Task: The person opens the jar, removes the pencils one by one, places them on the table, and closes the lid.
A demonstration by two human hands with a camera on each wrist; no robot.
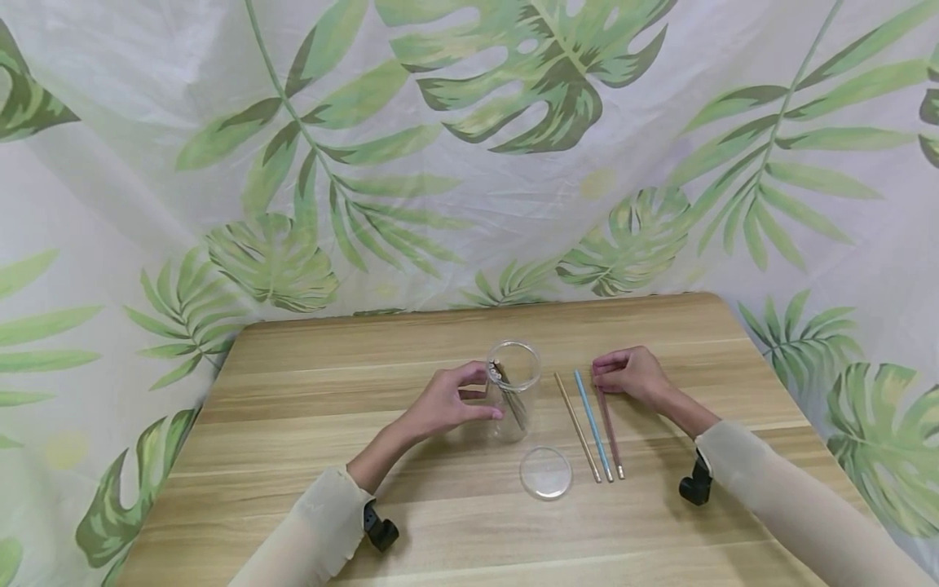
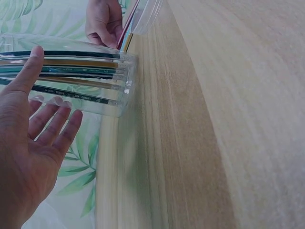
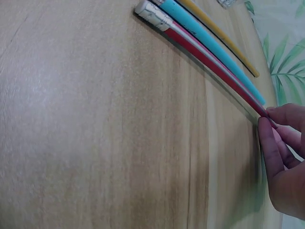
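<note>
Head view, clock centred on the jar (image 1: 532, 403), 12 pointing away from you: the jar was clear, upright and open-mouthed on the wood-grain counter (image 1: 308, 391). Several loose pencils (image 1: 511, 397) leaned inside it, pale upper ends near the rim at 9. Your left hand (image 1: 443, 399) was on the jar at 9, fingers spread wide and curved around its side, thumb at the front. Left wrist view had dark, green and gold barrels showing through the wall; grip force, cannot tell.

Your right hand (image 1: 632, 377) was out at 3, fingers narrow, pinching the far end of the red pencil (image 1: 610, 432) between thumb and fingertips. Its white eraser end pointed toward you, at about 5 to 6. Whether that end was off the counter, cannot tell.

Out at 4 from the jar, the gold pencil (image 1: 577, 427) and blue pencil (image 1: 592, 424) lay side by side, slightly apart, with the gold one nearer the jar and the blue one between gold and red. You had the clear round lid (image 1: 546, 473) flat at 5, near the jar. Leaf-print cloth (image 1: 513, 228) hung behind at 12.
</note>
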